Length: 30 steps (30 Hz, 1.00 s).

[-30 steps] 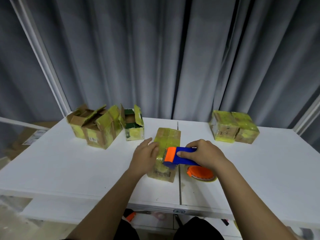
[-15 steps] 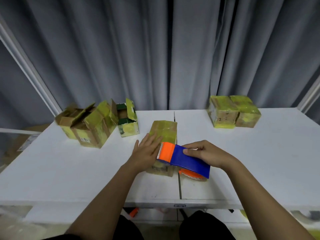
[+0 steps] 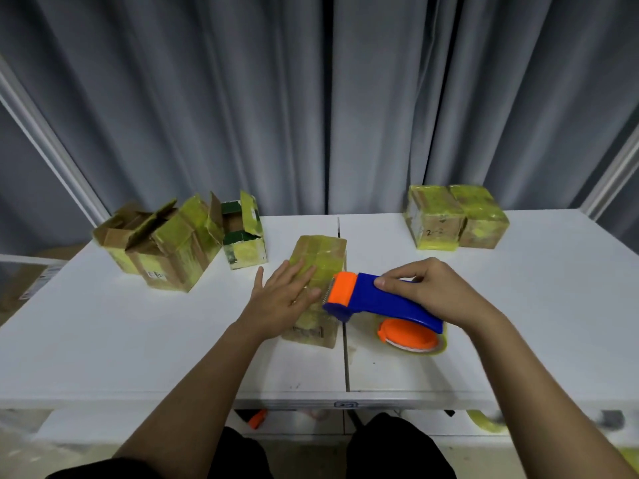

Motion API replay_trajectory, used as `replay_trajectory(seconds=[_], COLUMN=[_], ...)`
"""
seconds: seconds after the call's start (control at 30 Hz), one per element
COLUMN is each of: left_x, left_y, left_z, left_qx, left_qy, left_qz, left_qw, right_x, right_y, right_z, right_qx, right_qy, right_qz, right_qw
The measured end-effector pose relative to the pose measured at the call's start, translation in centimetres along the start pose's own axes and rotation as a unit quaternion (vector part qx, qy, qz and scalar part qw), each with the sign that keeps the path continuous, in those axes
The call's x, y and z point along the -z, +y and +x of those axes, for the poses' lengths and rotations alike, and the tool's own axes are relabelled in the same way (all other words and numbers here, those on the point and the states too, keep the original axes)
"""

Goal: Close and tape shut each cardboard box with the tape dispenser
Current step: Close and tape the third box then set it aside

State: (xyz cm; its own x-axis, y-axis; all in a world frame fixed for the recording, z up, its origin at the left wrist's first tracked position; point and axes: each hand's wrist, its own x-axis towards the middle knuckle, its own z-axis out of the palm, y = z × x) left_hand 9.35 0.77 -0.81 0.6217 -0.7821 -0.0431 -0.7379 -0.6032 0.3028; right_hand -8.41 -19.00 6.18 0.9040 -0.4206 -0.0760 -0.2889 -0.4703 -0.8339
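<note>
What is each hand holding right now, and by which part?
The right hand grips the tape dispenser around its blue handle. The left hand holds nothing; it lies flat on top of the closed box.

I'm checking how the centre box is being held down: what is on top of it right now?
The left hand lies flat on the centre box, fingers straight, and the tape dispenser gripped by the right hand meets its right edge. The top under the palm is covered.

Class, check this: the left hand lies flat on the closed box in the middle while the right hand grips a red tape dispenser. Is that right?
Not quite. The head view shows the tape dispenser in the right hand is blue and orange, not red. The left hand does lie flat on the middle box.
</note>
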Motion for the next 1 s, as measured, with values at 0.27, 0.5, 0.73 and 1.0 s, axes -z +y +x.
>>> replay_trajectory(seconds=[0.27,0.5,0.73,1.0], left_x=[0.0,0.6,1.1,0.2], left_y=[-0.4,0.9,3.5,4.1], left_z=[0.2,0.2,0.1,0.3], left_qx=[0.001,0.031,0.035,0.061], left_qy=[0.002,-0.024,-0.010,-0.025], left_qz=[-0.015,0.041,0.100,0.040], left_qw=[1.000,0.998,0.994,0.997], right_x=[3.1,3.5,2.9,3.1], right_y=[1.7,2.9,2.1,3.2], right_z=[-2.9,-4.4,-5.6,-6.3], right_qx=[-0.022,-0.057,-0.042,-0.021], right_qy=[0.028,0.051,0.057,0.024], right_qz=[-0.037,-0.213,-0.298,-0.211], right_qw=[0.999,0.974,0.952,0.977])
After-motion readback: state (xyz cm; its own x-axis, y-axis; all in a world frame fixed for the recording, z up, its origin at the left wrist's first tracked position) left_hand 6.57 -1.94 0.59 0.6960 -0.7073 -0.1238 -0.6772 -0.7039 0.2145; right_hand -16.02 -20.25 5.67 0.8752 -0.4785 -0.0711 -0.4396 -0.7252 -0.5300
